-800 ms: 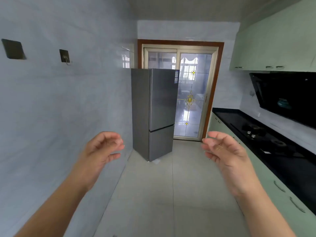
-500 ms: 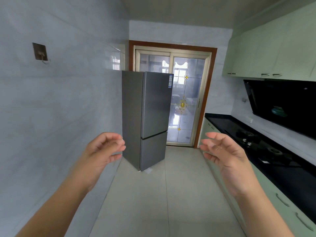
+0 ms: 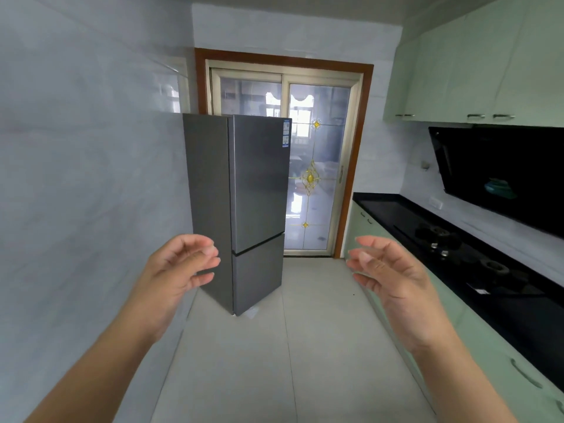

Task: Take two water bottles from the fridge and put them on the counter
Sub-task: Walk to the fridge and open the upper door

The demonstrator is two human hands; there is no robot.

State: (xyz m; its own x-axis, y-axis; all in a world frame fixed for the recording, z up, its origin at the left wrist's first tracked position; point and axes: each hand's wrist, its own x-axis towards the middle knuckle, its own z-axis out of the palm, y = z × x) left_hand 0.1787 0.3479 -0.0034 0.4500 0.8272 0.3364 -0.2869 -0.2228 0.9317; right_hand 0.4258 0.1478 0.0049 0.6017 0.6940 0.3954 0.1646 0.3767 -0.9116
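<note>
A tall grey fridge (image 3: 256, 184) stands against the left wall ahead, both its doors closed, so no water bottles are visible. A black counter (image 3: 396, 213) runs along the right side. My left hand (image 3: 174, 276) is raised in front of the fridge's lower left, fingers curled and apart, holding nothing. My right hand (image 3: 390, 279) is raised level with it to the right, fingers spread, also holding nothing. Both hands are well short of the fridge.
A gas hob (image 3: 467, 254) is set into the counter, with a black hood (image 3: 503, 175) above and pale green cabinets (image 3: 476, 340) below. A glass sliding door (image 3: 314, 178) closes the far end. A tiled wall (image 3: 76, 209) bounds the left. Light floor tiles (image 3: 290, 346) lead up to the fridge.
The fridge has grown larger and nearer in view as I walk forward. Both hands stay raised in about the same pose.
</note>
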